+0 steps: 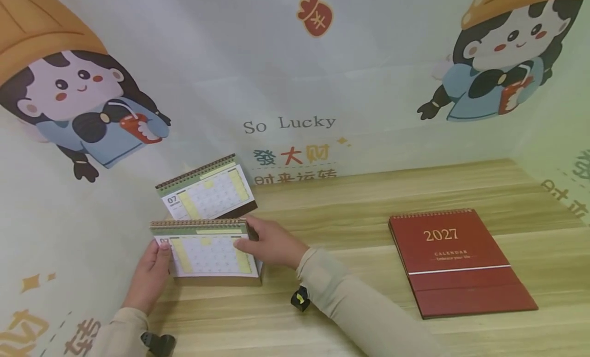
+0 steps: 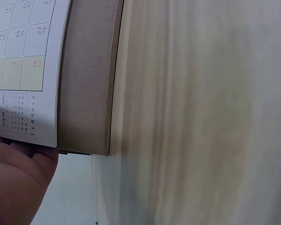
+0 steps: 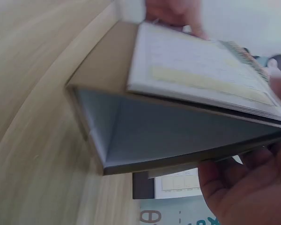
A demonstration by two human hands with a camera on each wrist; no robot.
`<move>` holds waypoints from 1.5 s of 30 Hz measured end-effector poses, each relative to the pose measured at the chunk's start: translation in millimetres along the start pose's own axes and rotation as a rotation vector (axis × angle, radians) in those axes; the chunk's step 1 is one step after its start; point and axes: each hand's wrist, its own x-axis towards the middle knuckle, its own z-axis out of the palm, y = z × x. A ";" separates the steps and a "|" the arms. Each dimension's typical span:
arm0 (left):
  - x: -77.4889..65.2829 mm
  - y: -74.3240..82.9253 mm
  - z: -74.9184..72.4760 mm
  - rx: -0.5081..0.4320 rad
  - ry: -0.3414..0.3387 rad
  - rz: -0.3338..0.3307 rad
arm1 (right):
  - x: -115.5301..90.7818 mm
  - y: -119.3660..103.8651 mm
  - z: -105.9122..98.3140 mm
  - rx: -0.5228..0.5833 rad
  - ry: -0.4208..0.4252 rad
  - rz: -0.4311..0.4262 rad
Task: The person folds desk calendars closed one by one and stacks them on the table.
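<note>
A spiral-bound desk calendar [image 1: 212, 257] with a page marked 07 stands tented on the left of the table. My left hand [image 1: 154, 270] grips its left edge, thumb on the front page. At the right edge my right hand [image 1: 276, 244] holds it, thumb in front and fingers behind. The right wrist view shows the brown cardboard stand [image 3: 100, 63] folded into an open triangle, with the right hand [image 3: 253, 187] along its back. In the left wrist view the left fingers [image 2: 44, 161] are partly hidden behind the pages. Close behind, a similar calendar [image 1: 214, 193] stands at a slant.
A red 2027 calendar [image 1: 461, 254] lies on the right part of the wooden table [image 1: 341, 234]. A printed cloth wall [image 1: 378, 75] borders the back and sides, near the left hand.
</note>
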 end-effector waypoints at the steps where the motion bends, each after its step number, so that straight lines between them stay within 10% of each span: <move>1: 0.2 0.5 0.1 -0.001 -0.004 0.000 | -0.1 0.8 1.9 -0.011 0.016 0.001; 45: 24.9 1.2 5.6 -0.048 -0.047 -0.049 | -14.3 -7.7 17.9 -0.150 0.111 -0.033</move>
